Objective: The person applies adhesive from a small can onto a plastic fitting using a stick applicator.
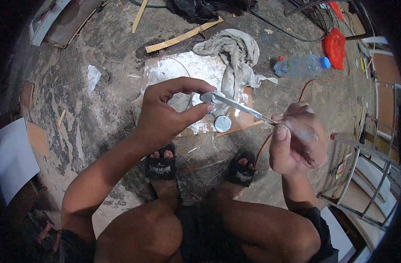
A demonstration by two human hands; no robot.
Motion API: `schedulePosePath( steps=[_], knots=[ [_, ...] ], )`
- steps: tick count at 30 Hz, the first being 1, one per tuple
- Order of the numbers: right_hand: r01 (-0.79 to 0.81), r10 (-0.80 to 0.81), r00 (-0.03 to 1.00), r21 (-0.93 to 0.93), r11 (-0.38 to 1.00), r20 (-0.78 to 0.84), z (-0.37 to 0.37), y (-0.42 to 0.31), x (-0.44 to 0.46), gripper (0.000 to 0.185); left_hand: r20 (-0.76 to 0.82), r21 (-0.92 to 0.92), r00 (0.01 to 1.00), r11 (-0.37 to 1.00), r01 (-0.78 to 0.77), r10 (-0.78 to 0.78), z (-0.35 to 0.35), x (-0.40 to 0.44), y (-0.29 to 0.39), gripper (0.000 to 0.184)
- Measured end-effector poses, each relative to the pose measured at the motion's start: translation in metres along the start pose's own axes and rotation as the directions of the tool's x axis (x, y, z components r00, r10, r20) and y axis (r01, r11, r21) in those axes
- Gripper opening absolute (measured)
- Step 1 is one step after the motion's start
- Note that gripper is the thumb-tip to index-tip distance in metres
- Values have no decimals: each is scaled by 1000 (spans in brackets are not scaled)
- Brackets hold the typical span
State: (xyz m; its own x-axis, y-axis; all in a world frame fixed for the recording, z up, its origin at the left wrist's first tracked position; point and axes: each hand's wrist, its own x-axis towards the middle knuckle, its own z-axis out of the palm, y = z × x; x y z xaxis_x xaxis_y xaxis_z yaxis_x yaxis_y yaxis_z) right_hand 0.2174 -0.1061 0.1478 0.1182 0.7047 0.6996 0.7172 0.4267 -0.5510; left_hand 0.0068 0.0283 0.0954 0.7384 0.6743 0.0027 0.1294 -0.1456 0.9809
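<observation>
My left hand [174, 109] is closed in a pinch, thumb and forefinger on the wide end of a long, slim, pale grey-white stick [242, 107]. The stick slants down to the right and narrows towards my right hand [299, 140]. The fingertips of that hand are closed on its thin end, and whitish smears cover the fingers. I cannot make out the stick's exact kind. Below, on the floor, lies a board [165, 70] smeared with white. A small round metal-looking piece [222, 123] is on the board, and a crumpled grey rag [235, 48] lies over its far edge.
A clear plastic bottle [301, 65] with a blue cap lies beyond my right hand, near a red plastic bag [335, 48]. An orange-brown cord [302, 93] passes behind that hand. A metal frame [362, 184] stands at right. Yellowish strips [183, 36] lie farther off.
</observation>
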Motion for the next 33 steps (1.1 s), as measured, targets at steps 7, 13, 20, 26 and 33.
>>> schedulePosePath(
  steps=[7,13,20,26,33],
  knots=[
    [-41,45,993,-45,998,109,-9,-11,3,7,-1,-32,1000,999,10,-10,1,0,-3,31],
    [-8,13,994,-47,999,109,-10,-12,6,6,12,-30,1000,999,28,-27,2,-2,-4,31],
    [-7,11,994,-39,999,106,-10,-15,6,7,20,-25,997,997,77,-77,4,-6,-11,30],
    [-13,17,994,-40,999,104,-11,-16,6,6,-7,8,999,999,47,-47,4,-6,-12,30],
    [-8,9,1000,-25,1000,23,-8,-13,4,11,-15,-36,998,997,65,-66,5,-7,-11,30]
  ],
)
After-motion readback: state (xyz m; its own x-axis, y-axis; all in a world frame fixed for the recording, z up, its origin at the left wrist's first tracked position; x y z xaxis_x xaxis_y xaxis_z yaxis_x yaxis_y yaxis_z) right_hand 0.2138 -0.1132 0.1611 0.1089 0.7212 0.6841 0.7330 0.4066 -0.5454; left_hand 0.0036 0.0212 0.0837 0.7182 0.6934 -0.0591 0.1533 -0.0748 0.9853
